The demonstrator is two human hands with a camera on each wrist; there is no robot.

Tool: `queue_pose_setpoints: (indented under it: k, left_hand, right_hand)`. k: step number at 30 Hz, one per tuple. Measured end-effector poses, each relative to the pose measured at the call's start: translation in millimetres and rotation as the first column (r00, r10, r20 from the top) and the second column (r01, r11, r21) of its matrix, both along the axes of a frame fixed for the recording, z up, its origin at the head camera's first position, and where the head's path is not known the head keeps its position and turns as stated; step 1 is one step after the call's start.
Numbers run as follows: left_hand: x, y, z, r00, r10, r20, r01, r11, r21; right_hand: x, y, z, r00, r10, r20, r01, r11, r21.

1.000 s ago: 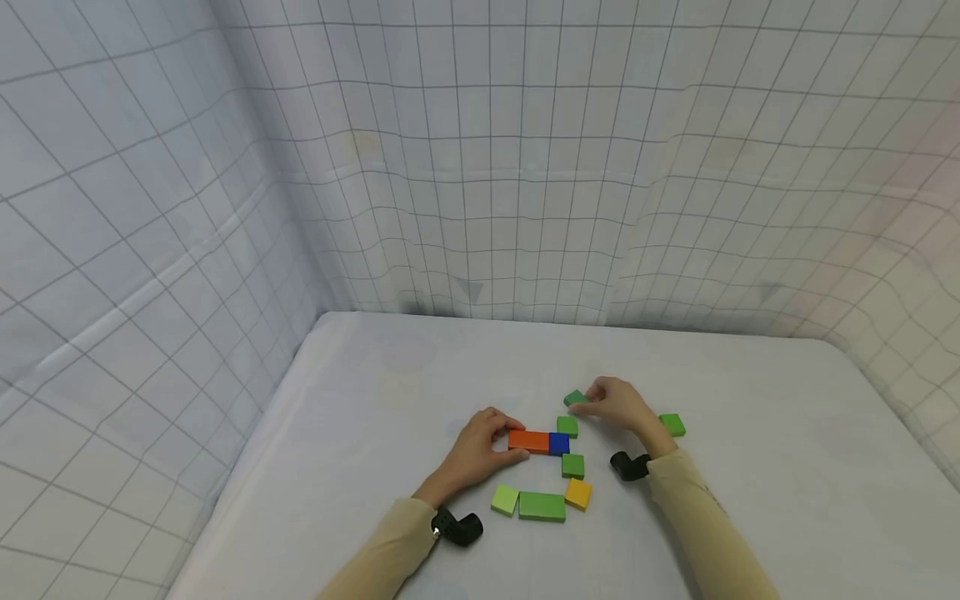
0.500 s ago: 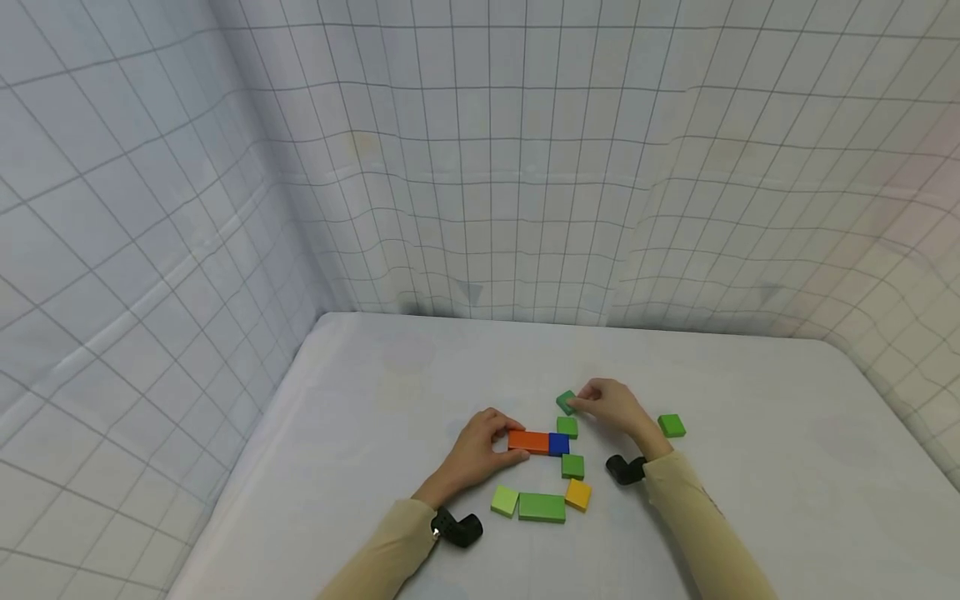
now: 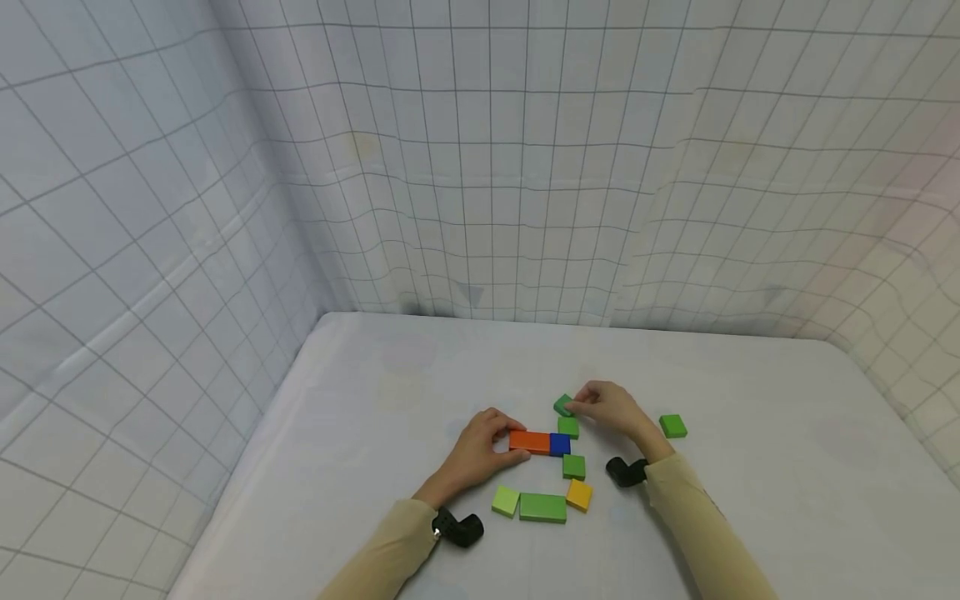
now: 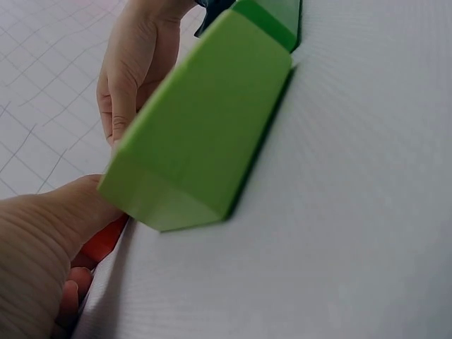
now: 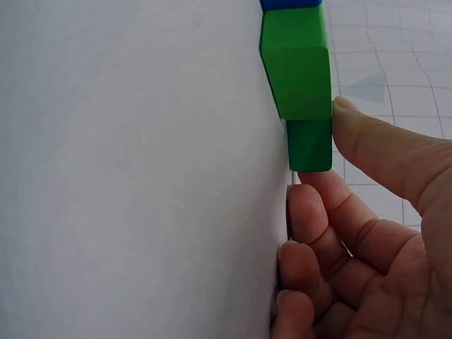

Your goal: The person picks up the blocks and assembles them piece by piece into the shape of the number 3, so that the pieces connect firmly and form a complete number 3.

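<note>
My left hand holds a long orange-red block between thumb and fingers. A blue block touches that block's right end. At the upper end of the arrangement my right hand pinches a dark green block, which sits turned at an angle just beyond a green square block. In the right wrist view the dark green block shows near the thumb and fingers. Another green square block lies just below the blue one.
Nearer me lie a light green block, a long green block and a yellow block, roughly in a row. One more green block rests beyond my right forearm on the white tabletop. Grid-patterned cloth hangs behind.
My right hand has shifted left and slightly nearer with the dark green block, bringing it close to the green square block. My left hand has stayed on the orange-red block.
</note>
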State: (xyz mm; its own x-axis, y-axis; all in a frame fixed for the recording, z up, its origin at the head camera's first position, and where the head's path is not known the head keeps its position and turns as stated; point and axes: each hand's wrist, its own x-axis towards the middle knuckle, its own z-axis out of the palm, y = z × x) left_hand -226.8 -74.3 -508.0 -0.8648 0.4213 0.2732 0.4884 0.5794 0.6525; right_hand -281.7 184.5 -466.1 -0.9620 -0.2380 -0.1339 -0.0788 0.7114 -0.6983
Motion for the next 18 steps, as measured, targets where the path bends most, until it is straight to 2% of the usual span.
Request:
queue_pose_setpoints:
  k: [18]
  left_hand:
    - [1.0, 0.2, 2.7, 1.000, 0.003, 0.014, -0.003, 1.000, -0.010]
  right_hand:
    - [-0.5, 3.0, -5.9, 1.000, -0.012, 0.001, 0.012, 1.000, -0.006]
